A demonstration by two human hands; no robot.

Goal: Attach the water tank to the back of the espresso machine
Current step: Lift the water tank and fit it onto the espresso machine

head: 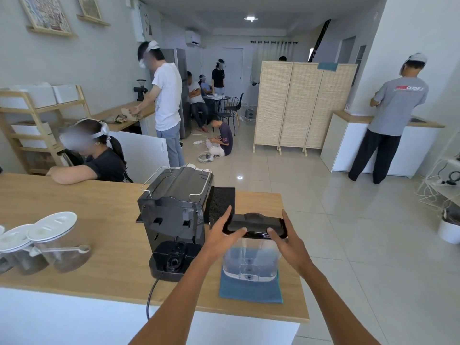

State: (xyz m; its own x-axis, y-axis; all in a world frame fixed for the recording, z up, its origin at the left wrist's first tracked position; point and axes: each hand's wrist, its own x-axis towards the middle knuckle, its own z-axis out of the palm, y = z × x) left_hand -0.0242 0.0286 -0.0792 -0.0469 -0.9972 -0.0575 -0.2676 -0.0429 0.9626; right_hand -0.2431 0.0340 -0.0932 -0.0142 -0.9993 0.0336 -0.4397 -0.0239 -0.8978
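A clear water tank (250, 263) with a black lid (254, 224) stands on a blue cloth (250, 291) on the wooden counter. Water fills its lower part. My left hand (221, 239) grips the lid's left end and my right hand (286, 241) grips its right end, thumbs on the near edge. The black espresso machine (175, 212) stands just left of the tank, its back facing me, with an empty tank base (171, 261) at its foot. Tank and machine are apart.
Three lidded clear jars (58, 241) stand at the counter's left. The machine's power cord (151, 295) drops over the near edge. A black mat (221, 201) lies behind the tank. A seated person (94, 158) leans on the counter's far side; other people stand further off.
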